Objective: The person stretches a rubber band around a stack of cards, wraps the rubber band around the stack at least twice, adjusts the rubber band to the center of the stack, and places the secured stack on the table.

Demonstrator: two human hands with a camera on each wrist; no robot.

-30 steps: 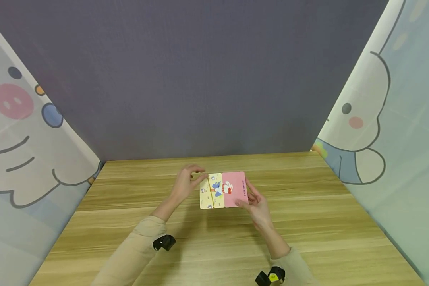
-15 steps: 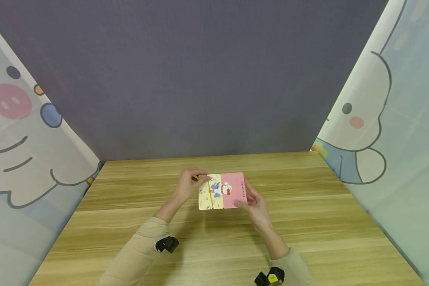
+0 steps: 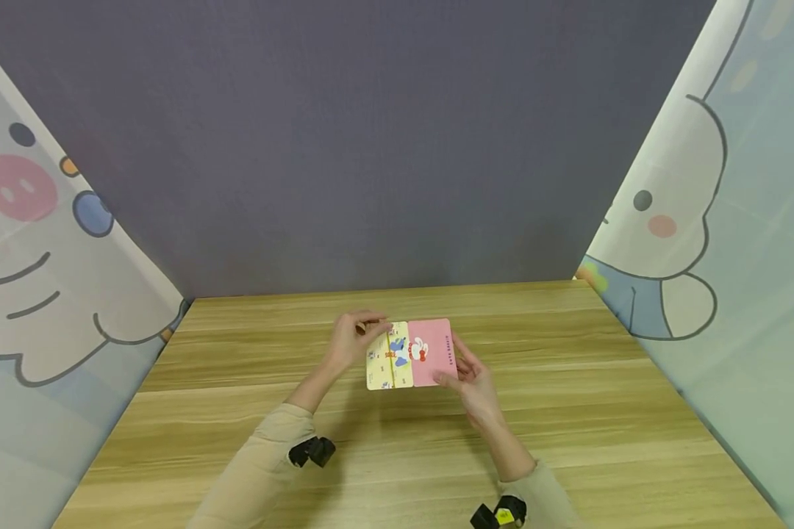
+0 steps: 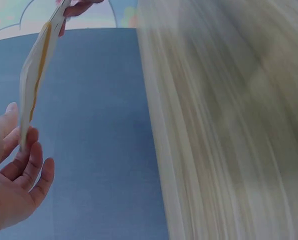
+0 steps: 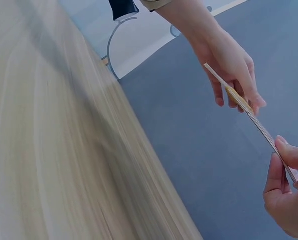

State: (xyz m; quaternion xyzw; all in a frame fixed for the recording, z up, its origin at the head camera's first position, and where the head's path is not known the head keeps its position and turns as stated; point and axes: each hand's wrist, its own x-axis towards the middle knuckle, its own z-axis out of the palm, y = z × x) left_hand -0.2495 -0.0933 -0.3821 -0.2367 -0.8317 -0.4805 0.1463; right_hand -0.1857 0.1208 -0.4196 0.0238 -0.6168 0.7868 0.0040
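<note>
A small thin notebook [image 3: 430, 342], pink on the right and yellow with cartoon figures on the left, is held up above the table. A narrow yellow elastic band [image 3: 390, 360] crosses its yellow part; seen edge-on in the left wrist view, the band [image 4: 40, 70] runs along the notebook. My right hand [image 3: 479, 393] pinches the pink side, thumb in front and fingers behind. At the top left corner, by the band's upper end, my left hand [image 3: 349, 342] pinches the edge between thumb and fingers. Whether it also grips the band is unclear.
A wood-grain table [image 3: 238, 353] lies under both hands. Behind it rises a dark grey panel [image 3: 384, 147]. Cartoon-printed curtains [image 3: 761, 294] hang at either side. Black wrist cameras [image 3: 312, 450] sit on the beige sleeves [image 3: 254, 463].
My left hand has moved slightly right and down, its thumb now further over the notebook's top edge. The notebook has shifted a little left. My right hand has hardly moved.
</note>
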